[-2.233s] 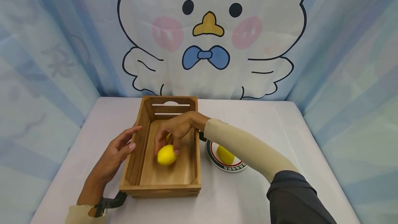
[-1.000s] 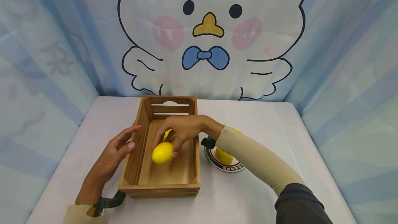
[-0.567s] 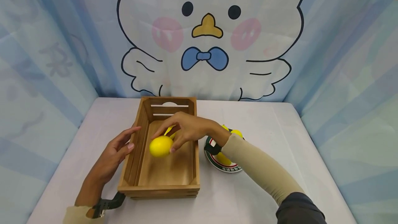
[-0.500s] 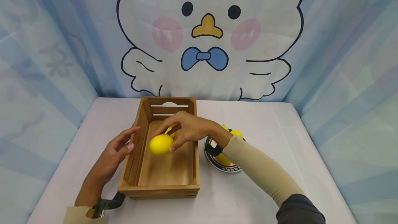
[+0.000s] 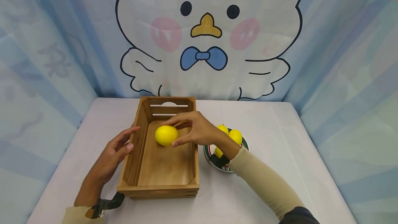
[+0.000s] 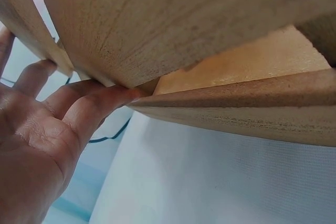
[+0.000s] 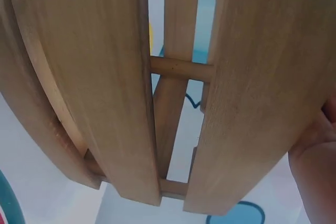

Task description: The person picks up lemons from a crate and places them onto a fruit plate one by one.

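Observation:
My right hand [image 5: 194,129] pinches a yellow lemon [image 5: 166,134] between thumb and fingers, above the floor of a slatted wooden crate [image 5: 158,188]. In the right wrist view, the crate's slats [image 7: 94,77] fill most of the picture, part of the right hand [image 7: 317,156] shows at the edge, and the held lemon is hidden. At the crate's left side, my left hand [image 5: 116,149] touches the wall with its fingers extended. The left wrist view has those fingers [image 6: 86,106] against the slats, curled round nothing.
Right of the crate, a green-rimmed plate [image 5: 207,156] bears several lemons [image 5: 235,136], partly covered by my right wrist. A white cloth [image 5: 261,120] covers the table. Printed curtains [image 5: 205,78] stand close behind and on both sides.
My right hand has lifted the lemon away from the crate's near end, first leftward, then back and right. Another yellow thing seen behind it earlier is now hidden. The left hand stays put.

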